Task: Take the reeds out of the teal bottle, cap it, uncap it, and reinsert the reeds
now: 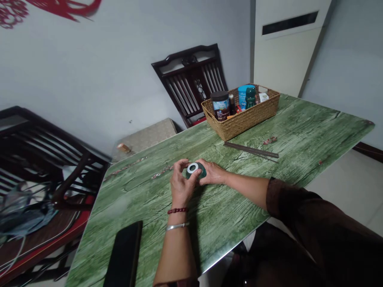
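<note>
the table top (233, 215) is printed in pale and dark green wood grain with reddish flecks. the roll (196, 171) is dark green with a white ring. the woven basket (239, 121) is tan, the bead bracelet (177, 210) dark red, the sleeve (299, 223) dark brown.

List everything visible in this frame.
Round container: 1, dark green, white ring, between hands
Table: 1, green wood-print, under everything
Wicker basket: 1, tan, far table end
Jar: 1, dark lid, in basket
Tub: 1, blue, in basket
Bottle: 1, dark green, in basket
Smartphone: 1, black, near table edge
Sticks: several, dark brown, beside basket
Chairs: 2, dark wood, beyond and left of table
Left hand: 1, on container, red bead bracelet, silver bangle
Right hand: 1, on container, dark brown sleeve
</note>
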The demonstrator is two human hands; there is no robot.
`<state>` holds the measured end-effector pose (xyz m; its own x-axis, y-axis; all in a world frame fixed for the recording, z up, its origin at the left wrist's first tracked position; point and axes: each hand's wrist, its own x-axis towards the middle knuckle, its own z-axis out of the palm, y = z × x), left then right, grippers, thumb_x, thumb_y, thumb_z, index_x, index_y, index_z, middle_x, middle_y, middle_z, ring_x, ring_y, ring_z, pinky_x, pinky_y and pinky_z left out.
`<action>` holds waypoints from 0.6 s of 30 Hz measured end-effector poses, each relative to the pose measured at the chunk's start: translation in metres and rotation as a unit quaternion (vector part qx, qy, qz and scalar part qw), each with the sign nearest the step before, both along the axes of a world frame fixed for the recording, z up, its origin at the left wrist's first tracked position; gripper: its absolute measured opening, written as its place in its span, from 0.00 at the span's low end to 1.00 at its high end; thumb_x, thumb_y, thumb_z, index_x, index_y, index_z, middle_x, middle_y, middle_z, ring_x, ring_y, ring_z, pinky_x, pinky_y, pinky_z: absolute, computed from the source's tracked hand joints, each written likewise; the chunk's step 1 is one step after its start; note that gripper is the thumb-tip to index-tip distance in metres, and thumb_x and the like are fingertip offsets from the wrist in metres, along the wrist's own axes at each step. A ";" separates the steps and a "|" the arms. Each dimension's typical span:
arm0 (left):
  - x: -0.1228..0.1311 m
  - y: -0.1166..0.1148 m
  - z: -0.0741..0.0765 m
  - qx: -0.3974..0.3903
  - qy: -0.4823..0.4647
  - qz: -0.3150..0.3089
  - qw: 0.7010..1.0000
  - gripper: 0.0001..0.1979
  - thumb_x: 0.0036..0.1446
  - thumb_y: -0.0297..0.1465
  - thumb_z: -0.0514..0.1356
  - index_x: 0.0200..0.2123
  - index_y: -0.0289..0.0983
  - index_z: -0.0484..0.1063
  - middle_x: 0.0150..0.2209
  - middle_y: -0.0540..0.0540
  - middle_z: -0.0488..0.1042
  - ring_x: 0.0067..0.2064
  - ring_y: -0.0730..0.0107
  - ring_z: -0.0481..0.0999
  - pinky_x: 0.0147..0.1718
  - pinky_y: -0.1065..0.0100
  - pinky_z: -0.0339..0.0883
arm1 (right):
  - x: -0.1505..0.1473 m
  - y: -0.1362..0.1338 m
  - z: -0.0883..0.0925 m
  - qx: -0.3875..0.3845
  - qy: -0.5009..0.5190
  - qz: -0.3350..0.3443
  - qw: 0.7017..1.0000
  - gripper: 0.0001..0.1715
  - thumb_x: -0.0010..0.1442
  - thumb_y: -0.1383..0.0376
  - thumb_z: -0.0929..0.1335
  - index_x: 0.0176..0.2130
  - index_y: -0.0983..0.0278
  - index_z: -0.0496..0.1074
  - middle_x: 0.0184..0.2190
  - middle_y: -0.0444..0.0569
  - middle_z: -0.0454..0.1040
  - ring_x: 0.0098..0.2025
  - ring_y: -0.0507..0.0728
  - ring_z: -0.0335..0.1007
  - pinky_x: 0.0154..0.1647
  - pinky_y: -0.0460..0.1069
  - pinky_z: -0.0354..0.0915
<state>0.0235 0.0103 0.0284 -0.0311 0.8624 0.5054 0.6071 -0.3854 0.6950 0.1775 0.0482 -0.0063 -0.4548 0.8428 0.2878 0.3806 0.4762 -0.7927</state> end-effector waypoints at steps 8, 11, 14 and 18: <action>0.002 -0.001 0.002 -0.027 -0.031 -0.006 0.999 0.22 0.49 0.37 0.69 0.46 0.40 0.68 0.43 0.44 0.76 0.47 0.59 0.77 0.51 0.54 0.67 | 0.001 0.000 -0.003 -0.008 0.012 -0.001 1.000 0.42 0.44 0.60 0.78 0.55 0.61 0.64 0.46 0.48 0.75 0.45 0.60 0.73 0.45 0.52 0.64; 0.001 -0.003 0.005 -0.042 -0.057 -0.022 0.997 0.22 0.48 0.36 0.69 0.46 0.40 0.69 0.44 0.43 0.77 0.48 0.57 0.77 0.53 0.51 0.66 | 0.000 0.000 -0.005 -0.005 0.015 -0.003 1.000 0.43 0.44 0.58 0.79 0.56 0.61 0.63 0.46 0.49 0.75 0.46 0.61 0.73 0.46 0.52 0.64; -0.005 -0.010 0.004 -0.065 -0.117 -0.076 0.988 0.24 0.48 0.35 0.69 0.49 0.39 0.68 0.49 0.40 0.76 0.53 0.57 0.76 0.56 0.51 0.65 | -0.001 0.001 -0.007 -0.002 0.023 -0.005 1.000 0.45 0.43 0.57 0.79 0.56 0.61 0.64 0.46 0.49 0.76 0.47 0.61 0.73 0.46 0.52 0.65; -0.018 -0.026 -0.004 -0.088 -0.220 -0.089 0.967 0.29 0.46 0.38 0.70 0.52 0.40 0.67 0.54 0.38 0.73 0.56 0.57 0.74 0.55 0.54 0.66 | -0.002 0.003 -0.009 -0.008 0.023 -0.018 1.000 0.47 0.43 0.56 0.79 0.57 0.61 0.64 0.46 0.50 0.76 0.48 0.61 0.74 0.47 0.53 0.66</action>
